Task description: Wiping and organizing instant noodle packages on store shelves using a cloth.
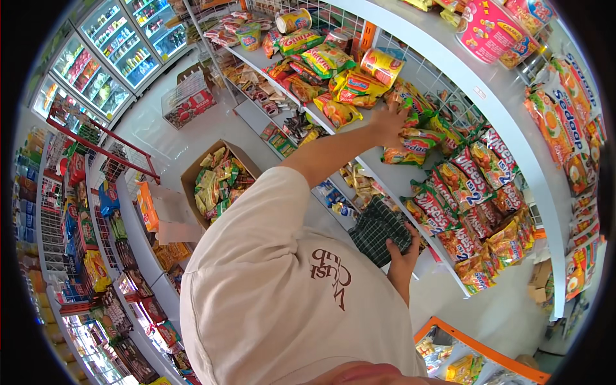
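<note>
My left hand [389,126] reaches across to the shelf with its fingers spread. It touches or hovers just over the instant noodle packets there; the exact contact is hard to see. A green and orange noodle packet [413,148] lies beside its thumb side, and more packets [445,132] lie behind. Nearer my body, my right hand [405,252] grips a dark green checked cloth [380,231] in front of the shelf edge. Rows of red and green noodle packets [462,178] lie on the same grey shelf [373,161], to the right.
A yellow noodle cup [382,67] lies tilted on packets. Above runs a higher shelf edge [481,91] with a pink cup [486,31]. On the floor stands an open carton [187,192] of packets. Snack shelves [154,267] line the left; an orange-edged rack [486,347] is low right.
</note>
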Demonstrator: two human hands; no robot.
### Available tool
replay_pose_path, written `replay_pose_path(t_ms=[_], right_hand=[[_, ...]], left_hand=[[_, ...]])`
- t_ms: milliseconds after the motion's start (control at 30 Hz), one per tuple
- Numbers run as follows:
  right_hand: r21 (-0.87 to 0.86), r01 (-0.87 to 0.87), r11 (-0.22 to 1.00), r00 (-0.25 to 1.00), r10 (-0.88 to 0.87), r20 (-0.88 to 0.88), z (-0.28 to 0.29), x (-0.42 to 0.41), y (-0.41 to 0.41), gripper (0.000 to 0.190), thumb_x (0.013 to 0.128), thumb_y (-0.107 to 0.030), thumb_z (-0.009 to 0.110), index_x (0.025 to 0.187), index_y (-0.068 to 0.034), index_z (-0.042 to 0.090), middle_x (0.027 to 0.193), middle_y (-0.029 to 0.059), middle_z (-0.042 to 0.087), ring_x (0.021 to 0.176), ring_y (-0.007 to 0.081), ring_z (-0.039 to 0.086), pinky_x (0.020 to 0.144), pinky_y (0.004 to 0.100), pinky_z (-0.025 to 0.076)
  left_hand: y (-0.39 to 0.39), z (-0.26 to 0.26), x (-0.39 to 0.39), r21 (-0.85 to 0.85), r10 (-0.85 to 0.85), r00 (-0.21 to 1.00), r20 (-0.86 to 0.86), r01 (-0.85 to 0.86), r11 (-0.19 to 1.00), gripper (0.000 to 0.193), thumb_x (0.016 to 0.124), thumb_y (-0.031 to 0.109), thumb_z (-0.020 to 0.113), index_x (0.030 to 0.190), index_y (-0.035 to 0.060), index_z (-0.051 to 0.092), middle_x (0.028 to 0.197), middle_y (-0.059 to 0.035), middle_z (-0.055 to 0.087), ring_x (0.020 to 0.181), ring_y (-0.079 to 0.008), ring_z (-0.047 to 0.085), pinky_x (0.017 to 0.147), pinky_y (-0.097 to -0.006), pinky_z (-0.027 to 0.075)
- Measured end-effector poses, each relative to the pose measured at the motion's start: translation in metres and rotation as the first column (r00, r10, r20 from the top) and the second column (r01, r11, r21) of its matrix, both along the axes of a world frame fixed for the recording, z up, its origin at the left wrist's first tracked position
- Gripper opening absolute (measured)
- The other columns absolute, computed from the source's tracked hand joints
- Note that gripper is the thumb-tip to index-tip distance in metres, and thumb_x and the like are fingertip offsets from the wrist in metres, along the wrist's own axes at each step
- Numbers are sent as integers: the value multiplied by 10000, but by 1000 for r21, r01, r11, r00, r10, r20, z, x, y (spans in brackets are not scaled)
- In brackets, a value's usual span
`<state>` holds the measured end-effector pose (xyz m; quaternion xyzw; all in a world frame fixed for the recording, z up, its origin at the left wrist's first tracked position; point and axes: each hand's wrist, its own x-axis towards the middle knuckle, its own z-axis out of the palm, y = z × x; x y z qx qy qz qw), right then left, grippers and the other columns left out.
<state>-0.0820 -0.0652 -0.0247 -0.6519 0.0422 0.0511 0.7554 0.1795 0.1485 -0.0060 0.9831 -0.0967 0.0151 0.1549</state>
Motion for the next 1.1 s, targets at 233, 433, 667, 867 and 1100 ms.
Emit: replay_pose_path(t_ms=[233, 433, 667, 867, 1100], right_hand=[[-287, -42, 957, 983, 92, 161, -8, 23, 8, 576, 764, 73, 662, 1301, -41, 488, 1242, 112, 549, 1152, 214, 528, 1016, 322, 395], [-565, 46, 824, 855, 259, 449, 34, 49, 22, 609, 722, 59, 684, 1291, -45, 496, 1208, 157, 554, 1145, 283, 548, 1003, 358, 408], [-591, -14, 807, 825, 343, 448, 39, 49, 7, 627, 671, 51, 699, 1268, -46, 531, 1226, 174, 568, 1149, 318, 563, 1003, 373, 421], [-590, -64, 805, 842, 361, 400, 27, 43, -8, 630, 679, 44, 698, 1277, -62, 528, 1227, 183, 583, 1156, 323, 570, 1004, 368, 424], [-572, -111, 813, 844, 380, 378, 22, 44, -21, 621, 684, 52, 697, 1272, -53, 528, 1221, 176, 585, 1151, 309, 574, 1001, 361, 424]], left_hand=[[-15, -13, -26, 86, -44, 999, 7, 44, 995, 1089, 610, 687, 749, 1423, 87, 345, 1483, -221, 273, 1286, -429, 397, 969, -586, 406], [-22, -1, -26, 238, -4, 991, -130, 35, 971, 1171, 604, 614, 825, 1452, 33, 264, 1534, -256, 186, 1317, -453, 385, 962, -554, 460], [-16, -14, -16, 203, 8, 994, -108, 15, 979, 1032, 660, 561, 802, 1417, 64, 307, 1495, -225, 251, 1268, -438, 433, 944, -531, 487], [-21, -11, -12, 164, 58, 994, -98, -41, 986, 992, 662, 596, 786, 1395, 87, 353, 1477, -209, 276, 1257, -417, 451, 941, -517, 491], [-39, 20, -17, 202, 68, 975, -212, -24, 979, 1133, 628, 636, 795, 1505, 199, 227, 1551, -215, 158, 1324, -438, 393, 974, -525, 473]])
